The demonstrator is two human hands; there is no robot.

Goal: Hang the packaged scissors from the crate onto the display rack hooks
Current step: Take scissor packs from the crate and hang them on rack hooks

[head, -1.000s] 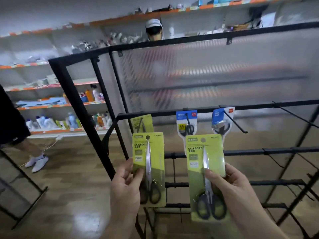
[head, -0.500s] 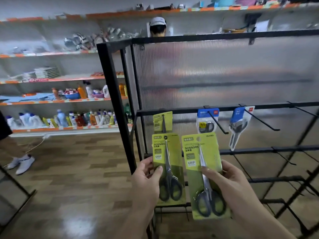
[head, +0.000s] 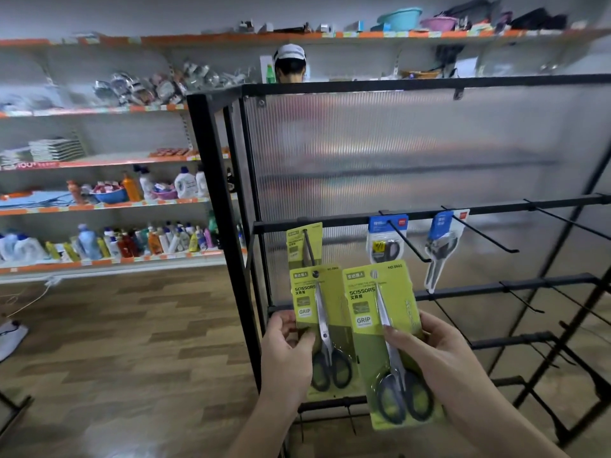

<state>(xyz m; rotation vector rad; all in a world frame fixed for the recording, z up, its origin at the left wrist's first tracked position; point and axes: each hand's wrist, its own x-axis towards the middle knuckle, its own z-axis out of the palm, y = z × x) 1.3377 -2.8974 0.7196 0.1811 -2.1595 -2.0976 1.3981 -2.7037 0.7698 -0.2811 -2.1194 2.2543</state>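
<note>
My left hand (head: 287, 355) grips a green pack of black-handled scissors (head: 322, 328) by its left edge. My right hand (head: 439, 355) grips a second green pack of scissors (head: 380, 328) from the right, overlapping the first pack. Both packs are upright in front of the black display rack (head: 429, 211). A third green pack (head: 302, 244) hangs on the leftmost hook, just above the left-hand pack. Two blue-topped packs (head: 385, 239) (head: 441, 246) hang further right on long hooks (head: 408, 239). No crate is in view.
The rack has a ribbed translucent back panel (head: 413, 150) and lower rails with several bare hooks (head: 519, 297). Store shelves of bottles (head: 115, 241) line the left wall. A person's capped head (head: 291, 62) shows behind the rack. Wood floor (head: 132, 342) lies to the left.
The view has swung left, so the rack now sits further right. Both hands have brought the two green packs closer together until they overlap.
</note>
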